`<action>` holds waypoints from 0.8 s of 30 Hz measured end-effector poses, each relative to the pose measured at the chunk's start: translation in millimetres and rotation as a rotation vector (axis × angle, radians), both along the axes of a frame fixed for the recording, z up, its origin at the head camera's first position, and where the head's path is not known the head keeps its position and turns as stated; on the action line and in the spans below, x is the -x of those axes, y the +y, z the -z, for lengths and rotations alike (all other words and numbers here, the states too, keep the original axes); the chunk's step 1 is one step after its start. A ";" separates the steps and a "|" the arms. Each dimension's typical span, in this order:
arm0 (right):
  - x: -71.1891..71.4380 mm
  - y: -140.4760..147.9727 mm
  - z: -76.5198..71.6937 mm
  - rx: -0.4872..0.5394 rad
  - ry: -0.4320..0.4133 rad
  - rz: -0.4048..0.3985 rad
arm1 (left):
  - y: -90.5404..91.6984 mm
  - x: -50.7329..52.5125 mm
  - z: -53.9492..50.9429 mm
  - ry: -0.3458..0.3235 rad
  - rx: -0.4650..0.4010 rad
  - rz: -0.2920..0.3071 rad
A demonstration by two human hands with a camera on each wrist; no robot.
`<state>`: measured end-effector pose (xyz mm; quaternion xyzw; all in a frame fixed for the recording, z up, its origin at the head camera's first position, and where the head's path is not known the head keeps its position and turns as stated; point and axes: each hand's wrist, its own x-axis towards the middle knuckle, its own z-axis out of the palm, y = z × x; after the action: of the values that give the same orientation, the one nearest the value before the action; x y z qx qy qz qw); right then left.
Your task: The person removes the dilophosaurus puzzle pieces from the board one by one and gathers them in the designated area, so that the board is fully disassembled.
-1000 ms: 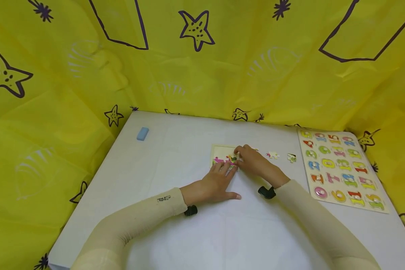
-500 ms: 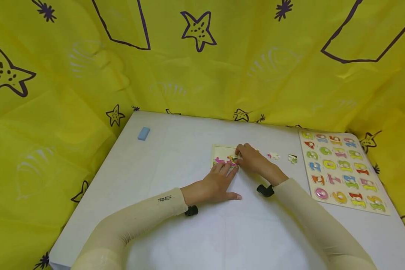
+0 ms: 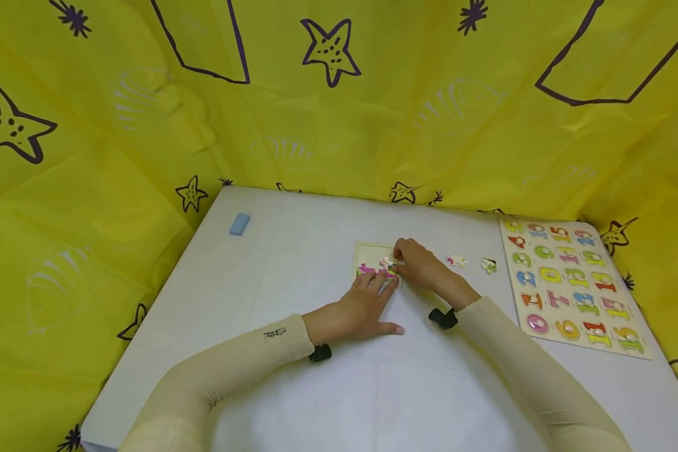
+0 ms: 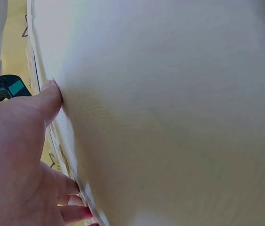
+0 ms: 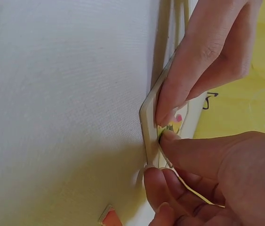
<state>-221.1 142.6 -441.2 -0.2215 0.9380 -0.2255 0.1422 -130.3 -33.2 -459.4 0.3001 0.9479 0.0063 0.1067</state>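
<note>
A small wooden jigsaw tray [image 3: 370,245] lies mid-table, with pink and green pieces along its near side. On its near edge rests my left hand [image 3: 357,314], fingers straight and thumb out to the side. At the tray's right side my right hand [image 3: 424,267] pinches a jigsaw piece [image 3: 388,263] inside the frame; its fingers hide part of it. In the right wrist view my right thumb [image 5: 193,153] is on the piece, close to a left fingertip [image 5: 167,106]. The left wrist view shows the left palm [image 4: 14,160] beside the white tabletop.
Right of the tray lie loose jigsaw pieces, one pale and pink [image 3: 457,259], one green and dark [image 3: 489,265]. A number puzzle board [image 3: 570,285] fills the table's right side. A blue block [image 3: 240,224] sits far left. Yellow printed cloth [image 3: 339,125] hangs behind.
My right hand has shifted very slightly at the tray's right side, and the visible part of its piece looks paler now. My left hand stays in place.
</note>
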 end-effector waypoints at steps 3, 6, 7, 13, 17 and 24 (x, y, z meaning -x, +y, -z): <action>0.7 -0.3 1.2 0.022 -0.012 0.019 | 0.4 -0.2 -1.5 0.007 0.008 0.002; 0.4 -0.9 2.5 0.048 -0.022 0.038 | 0.9 -0.2 -2.2 0.011 0.012 0.002; 0.3 -0.9 2.9 0.057 -0.021 0.040 | 1.0 -0.2 -2.2 0.010 0.013 0.002; -2.3 1.7 5.2 0.104 0.035 0.014 | 0.7 0.1 -1.1 -0.006 0.012 -0.004; -3.4 5.1 7.6 0.138 0.067 0.000 | 0.7 0.6 -0.6 -0.015 0.016 -0.009; -3.7 10.5 10.7 0.176 0.075 -0.010 | 0.9 1.7 1.5 0.008 0.029 0.005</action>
<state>-217.4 153.1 -452.0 -0.2460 0.9182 -0.2977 0.0882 -131.9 -32.3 -460.8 0.3007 0.9476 -0.0089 0.1073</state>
